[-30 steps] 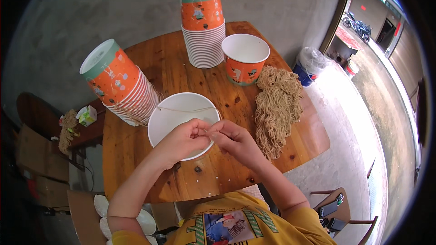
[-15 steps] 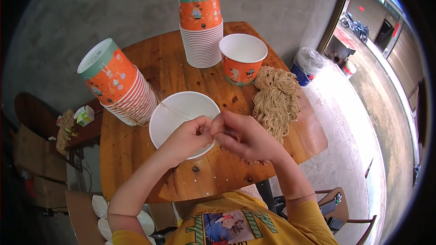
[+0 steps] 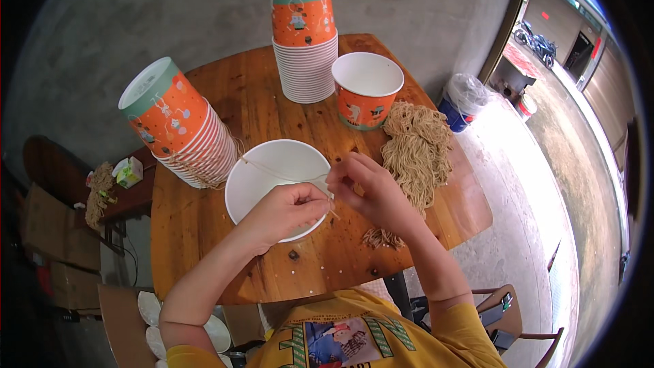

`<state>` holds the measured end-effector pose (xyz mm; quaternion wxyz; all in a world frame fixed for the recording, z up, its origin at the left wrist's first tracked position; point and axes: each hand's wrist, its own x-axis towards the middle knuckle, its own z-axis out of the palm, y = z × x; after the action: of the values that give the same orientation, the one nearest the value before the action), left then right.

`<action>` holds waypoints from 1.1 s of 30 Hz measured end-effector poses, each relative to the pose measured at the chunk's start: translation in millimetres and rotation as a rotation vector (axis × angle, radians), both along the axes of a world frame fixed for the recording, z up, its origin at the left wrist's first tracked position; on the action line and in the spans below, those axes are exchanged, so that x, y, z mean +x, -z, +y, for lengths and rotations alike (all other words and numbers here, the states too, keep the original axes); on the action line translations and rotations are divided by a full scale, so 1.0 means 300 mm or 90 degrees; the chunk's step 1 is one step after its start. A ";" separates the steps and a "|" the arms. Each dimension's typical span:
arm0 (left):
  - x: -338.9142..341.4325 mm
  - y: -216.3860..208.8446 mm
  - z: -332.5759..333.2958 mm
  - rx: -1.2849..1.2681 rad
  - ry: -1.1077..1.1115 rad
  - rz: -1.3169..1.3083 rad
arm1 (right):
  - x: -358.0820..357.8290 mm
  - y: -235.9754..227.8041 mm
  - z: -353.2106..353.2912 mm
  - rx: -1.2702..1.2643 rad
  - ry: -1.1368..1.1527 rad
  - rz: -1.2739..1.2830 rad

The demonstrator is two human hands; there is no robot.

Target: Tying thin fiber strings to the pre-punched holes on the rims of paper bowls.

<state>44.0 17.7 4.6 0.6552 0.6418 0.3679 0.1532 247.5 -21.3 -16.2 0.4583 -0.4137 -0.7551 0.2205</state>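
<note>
My left hand (image 3: 289, 210) is over the near right rim of a white paper bucket (image 3: 253, 180), pinching a thin beige string (image 3: 262, 167). This string runs across the bucket's opening toward the left-hand stack, and a short end pokes out by my left fingertips. Just to the right, apart from the left hand, my right hand (image 3: 364, 184) is closed with thumb and fingertips together on the string. A bundle of wavy beige string (image 3: 417, 153) lies on the table to the right of my right hand, and a small tuft (image 3: 383, 238) lies below my right wrist.
A tilted stack of orange-and-green paper buckets (image 3: 174, 116) stands left, string around its lower part. Another stack (image 3: 306, 61) rises at the back, beside an upright bucket (image 3: 366, 99). All are on a wooden table (image 3: 231, 269). A chair (image 3: 521, 310) stands at lower right.
My hands, close together before, have moved apart. The right hand is now slightly higher, and the string's short end shows at my left fingertips.
</note>
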 end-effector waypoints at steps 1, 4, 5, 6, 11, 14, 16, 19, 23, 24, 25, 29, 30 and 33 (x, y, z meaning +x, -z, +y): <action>0.003 0.003 0.002 -0.009 -0.012 0.009 | 0.006 0.006 -0.013 -0.005 0.011 0.016; 0.005 0.005 0.005 -0.012 -0.031 -0.015 | 0.013 0.028 -0.060 0.046 0.046 -0.003; 0.005 0.006 0.004 -0.013 -0.032 -0.014 | 0.010 0.035 -0.077 0.102 0.069 -0.038; 0.004 0.006 0.005 -0.013 -0.032 -0.020 | 0.000 0.039 -0.089 0.101 0.069 -0.037; 0.009 0.006 0.015 -0.010 -0.016 -0.010 | -0.054 0.067 -0.127 0.095 0.176 -0.061; 0.014 0.003 0.015 -0.021 -0.014 -0.021 | -0.087 0.068 -0.134 0.093 0.169 -0.032; 0.019 -0.003 0.015 -0.042 -0.008 -0.038 | -0.112 0.068 -0.133 0.103 0.167 -0.016; 0.014 -0.008 0.020 -0.071 -0.001 -0.033 | -0.131 0.070 -0.133 0.131 0.187 -0.009; -0.003 -0.007 0.019 -0.099 -0.009 -0.058 | -0.131 0.080 -0.136 0.164 0.215 -0.040; -0.012 -0.001 0.020 -0.110 -0.021 -0.062 | -0.130 0.083 -0.136 0.164 0.218 -0.054; -0.017 0.003 0.021 -0.121 -0.033 -0.066 | -0.130 0.083 -0.136 0.164 0.218 -0.054; -0.014 -0.010 0.011 -0.115 -0.054 -0.072 | -0.115 0.074 -0.139 0.160 0.195 -0.063; -0.012 -0.007 0.010 -0.089 -0.044 -0.067 | -0.109 0.072 -0.142 0.162 0.183 -0.076; -0.003 0.000 0.006 -0.029 -0.034 -0.071 | -0.112 0.096 -0.140 0.058 0.191 0.071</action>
<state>43.0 19.4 4.8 0.6848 0.6074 0.3507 0.1978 214.1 -63.4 -44.9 0.5458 -0.4876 -0.6674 0.1377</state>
